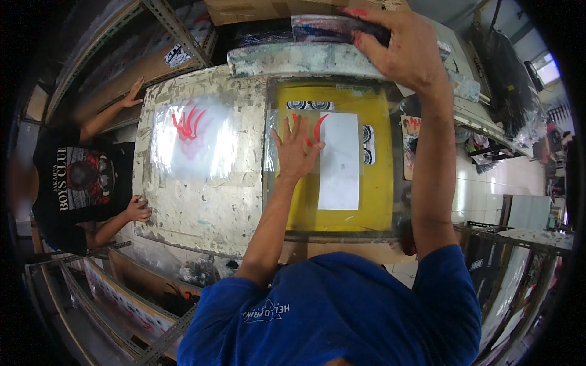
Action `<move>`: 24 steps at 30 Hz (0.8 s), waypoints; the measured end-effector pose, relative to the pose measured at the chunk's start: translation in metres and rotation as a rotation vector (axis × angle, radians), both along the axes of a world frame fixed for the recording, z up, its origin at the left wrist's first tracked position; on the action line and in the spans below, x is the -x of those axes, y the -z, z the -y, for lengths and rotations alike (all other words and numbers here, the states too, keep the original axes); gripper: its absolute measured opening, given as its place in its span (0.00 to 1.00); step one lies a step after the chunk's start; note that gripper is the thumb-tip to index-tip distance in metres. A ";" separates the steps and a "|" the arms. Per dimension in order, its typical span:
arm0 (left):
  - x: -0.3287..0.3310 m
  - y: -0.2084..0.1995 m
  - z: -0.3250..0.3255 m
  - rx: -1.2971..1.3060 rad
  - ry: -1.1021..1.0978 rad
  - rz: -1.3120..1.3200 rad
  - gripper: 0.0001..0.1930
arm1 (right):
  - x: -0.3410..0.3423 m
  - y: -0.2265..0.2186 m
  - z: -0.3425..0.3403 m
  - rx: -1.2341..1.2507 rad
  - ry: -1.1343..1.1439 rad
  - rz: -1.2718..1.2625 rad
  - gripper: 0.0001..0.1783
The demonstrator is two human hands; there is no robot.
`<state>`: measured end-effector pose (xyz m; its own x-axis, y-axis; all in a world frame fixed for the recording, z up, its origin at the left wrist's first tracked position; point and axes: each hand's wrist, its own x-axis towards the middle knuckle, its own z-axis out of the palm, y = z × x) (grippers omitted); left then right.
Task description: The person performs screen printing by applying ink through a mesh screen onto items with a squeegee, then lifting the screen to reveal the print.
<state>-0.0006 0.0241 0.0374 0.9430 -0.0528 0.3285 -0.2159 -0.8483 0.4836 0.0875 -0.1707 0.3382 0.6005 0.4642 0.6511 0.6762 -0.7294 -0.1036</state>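
Observation:
My left hand [296, 149] lies flat with spread fingers on a clear film over a yellow printing screen [373, 201]. Red curved strokes [318, 129] show beside its fingers. Right of it, a white paper strip [339, 174] lies lengthwise on the screen. At the far edge my right hand [412, 49], its fingertips stained red, curls around the right end of a dark, ink-stained squeegee [320, 29]. That squeegee rests at a stained pale ledge [287, 60]. Black-and-white patterned pieces [368, 145] show at the screen's right and far sides.
To the left, a clear plastic sheet [201, 149] with a red print lies on a worn, pale board [183, 213]. Another person [85, 177] in a black shirt stands beyond that board, both hands at its edge. Metal racks [177, 30] and shelves [519, 244] surround the worktable.

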 end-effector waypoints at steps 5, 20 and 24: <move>0.032 -0.077 -0.010 1.132 0.025 0.374 0.61 | 0.044 0.042 -0.004 -0.078 0.002 -0.061 0.21; 0.151 0.044 -0.048 0.371 -0.165 0.076 0.37 | 0.148 0.236 -0.004 0.247 0.078 -0.689 0.34; 0.156 0.039 -0.049 0.196 -0.224 -0.029 0.35 | 0.139 0.268 -0.010 0.261 0.164 -0.687 0.37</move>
<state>-0.1564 0.0733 -0.0015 0.9331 0.2198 0.2846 -0.0173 -0.7631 0.6460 -0.0514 -0.1611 0.0704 0.9066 0.4217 -0.0140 0.4022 -0.8739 -0.2728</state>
